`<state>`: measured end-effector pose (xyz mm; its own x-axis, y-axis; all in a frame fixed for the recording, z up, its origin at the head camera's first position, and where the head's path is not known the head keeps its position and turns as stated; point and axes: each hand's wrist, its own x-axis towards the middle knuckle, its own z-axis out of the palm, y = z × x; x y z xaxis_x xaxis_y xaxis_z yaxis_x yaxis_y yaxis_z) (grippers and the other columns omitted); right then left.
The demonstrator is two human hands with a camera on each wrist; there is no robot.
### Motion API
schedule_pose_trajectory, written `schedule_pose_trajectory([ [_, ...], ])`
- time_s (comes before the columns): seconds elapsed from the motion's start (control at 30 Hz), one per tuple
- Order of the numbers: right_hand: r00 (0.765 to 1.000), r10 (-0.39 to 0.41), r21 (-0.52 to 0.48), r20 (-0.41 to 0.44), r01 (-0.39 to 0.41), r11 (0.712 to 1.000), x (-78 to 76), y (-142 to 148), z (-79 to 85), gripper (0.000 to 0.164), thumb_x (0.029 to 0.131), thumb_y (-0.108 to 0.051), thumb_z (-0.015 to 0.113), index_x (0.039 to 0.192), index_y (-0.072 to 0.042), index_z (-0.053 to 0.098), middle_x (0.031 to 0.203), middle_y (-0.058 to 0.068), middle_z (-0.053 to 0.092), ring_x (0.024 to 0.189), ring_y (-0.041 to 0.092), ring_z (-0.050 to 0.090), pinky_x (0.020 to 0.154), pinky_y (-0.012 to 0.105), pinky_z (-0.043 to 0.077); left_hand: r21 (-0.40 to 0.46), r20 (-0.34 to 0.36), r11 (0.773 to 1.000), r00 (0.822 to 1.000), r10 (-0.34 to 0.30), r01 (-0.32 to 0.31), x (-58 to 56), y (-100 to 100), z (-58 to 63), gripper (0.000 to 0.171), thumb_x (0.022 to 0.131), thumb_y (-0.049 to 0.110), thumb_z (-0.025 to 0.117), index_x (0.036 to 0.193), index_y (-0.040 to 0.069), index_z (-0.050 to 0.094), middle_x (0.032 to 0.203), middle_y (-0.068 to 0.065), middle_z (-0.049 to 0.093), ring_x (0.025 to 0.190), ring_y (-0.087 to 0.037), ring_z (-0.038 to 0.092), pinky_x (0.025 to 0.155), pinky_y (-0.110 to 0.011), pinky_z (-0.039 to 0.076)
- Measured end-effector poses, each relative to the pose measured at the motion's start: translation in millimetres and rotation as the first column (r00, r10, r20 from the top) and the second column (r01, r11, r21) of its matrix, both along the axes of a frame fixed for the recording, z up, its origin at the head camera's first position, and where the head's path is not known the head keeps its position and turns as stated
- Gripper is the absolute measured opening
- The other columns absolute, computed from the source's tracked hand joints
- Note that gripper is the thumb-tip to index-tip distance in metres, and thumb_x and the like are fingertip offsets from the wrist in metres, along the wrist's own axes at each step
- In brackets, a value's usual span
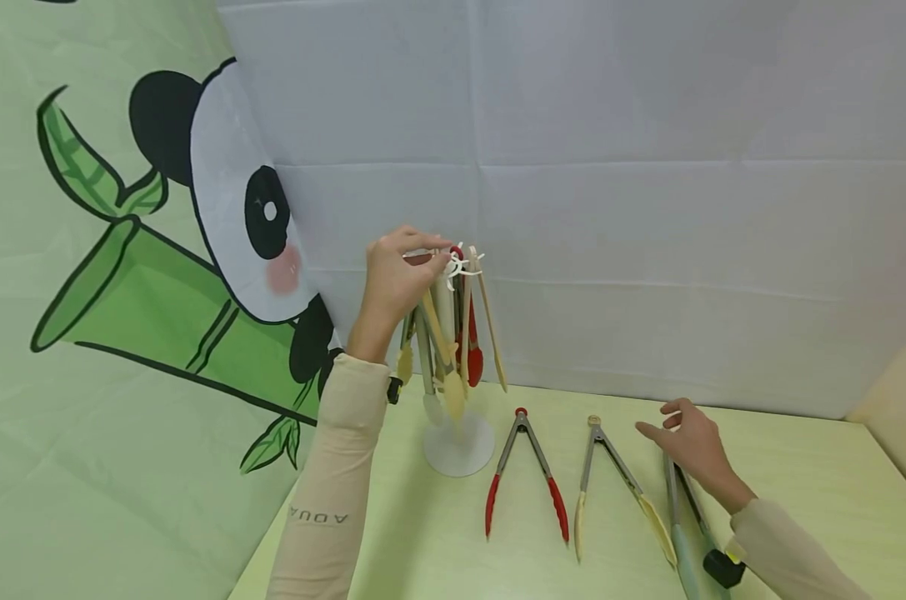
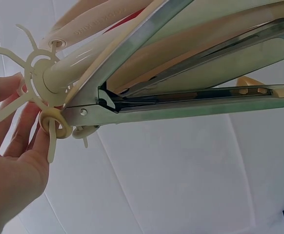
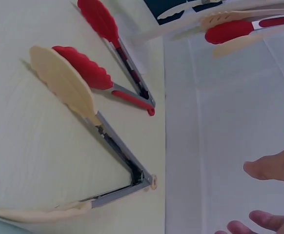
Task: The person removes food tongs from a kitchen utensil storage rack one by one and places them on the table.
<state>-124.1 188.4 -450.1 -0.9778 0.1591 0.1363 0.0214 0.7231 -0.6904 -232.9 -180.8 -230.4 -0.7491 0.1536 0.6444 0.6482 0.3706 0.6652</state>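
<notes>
My left hand [image 1: 400, 271] is raised to the top of a white stand [image 1: 458, 446] with curved hooks. In the left wrist view, its fingertips [image 2: 40, 141] grip the beige end ring [image 2: 54, 123] of a pair of metal-armed tongs [image 2: 147, 105], and a hook passes through that ring. Several other utensils, some beige and one red [image 1: 474, 358], hang around the post. Over the table to the right, my right hand [image 1: 696, 446] holds nothing, its thumb apart from the fingers. Beneath it lie pale green tongs [image 1: 681, 533], partly hidden by the hand and sleeve.
Red tongs [image 1: 523, 429] lie spread on the pale yellow table [image 1: 813, 467], right of the stand's base. Beside them are cream tongs [image 1: 598, 433], also spread. A white cloth wall [image 1: 648, 208] rises behind, and a panda-printed cloth [image 1: 122, 400] hangs at the left.
</notes>
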Motion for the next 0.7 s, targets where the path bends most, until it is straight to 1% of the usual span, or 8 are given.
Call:
schedule_pose_trajectory([
  [0.17,0.999,0.001,-0.028,-0.050,-0.002,1.000,-3.3,-14.9,16.2,0.052,0.086,-0.038,0.068,0.112,0.004,0.051,0.101,0.023,0.059,0.089,0.035,0.058,0.067,0.041,0.049,0.002,0.008,1.000,1.000,0.002,-0.002,0.4,-1.9,1.2,0.015,0.084,0.005,0.069,0.096,-0.001,0.075,0.097,-0.011,0.063,0.094,-0.028,0.063,0.081,-0.028,0.053],
  [0.27,0.997,-0.002,-0.040,-0.073,-0.001,0.999,-4.6,-23.0,23.5,0.051,0.086,-0.037,0.069,0.112,0.003,0.051,0.101,0.022,0.059,0.090,0.034,0.059,0.069,0.041,0.050,-0.003,0.010,1.000,1.000,0.008,-0.008,0.3,-2.7,0.9,0.015,0.084,0.006,0.069,0.096,0.000,0.075,0.097,-0.011,0.063,0.094,-0.027,0.064,0.081,-0.028,0.052],
  [0.53,0.992,-0.020,-0.081,-0.125,0.010,0.997,-10.9,-41.9,37.1,0.051,0.085,-0.039,0.068,0.114,0.001,0.051,0.102,0.019,0.059,0.086,0.028,0.057,0.067,0.034,0.046,0.003,0.011,1.000,1.000,0.007,-0.007,1.1,-5.1,0.1,0.015,0.083,0.007,0.069,0.096,0.000,0.075,0.099,-0.010,0.064,0.093,-0.026,0.065,0.080,-0.028,0.053],
  [0.7,0.988,-0.012,-0.105,-0.154,-0.005,0.994,-13.8,-55.6,45.3,0.050,0.085,-0.037,0.069,0.116,-0.001,0.052,0.103,0.016,0.058,0.087,0.026,0.056,0.068,0.034,0.045,0.007,0.014,1.000,1.000,-0.005,0.005,0.8,-5.7,-0.1,0.015,0.083,0.006,0.069,0.096,0.000,0.075,0.099,-0.011,0.064,0.093,-0.025,0.065,0.081,-0.028,0.052],
])
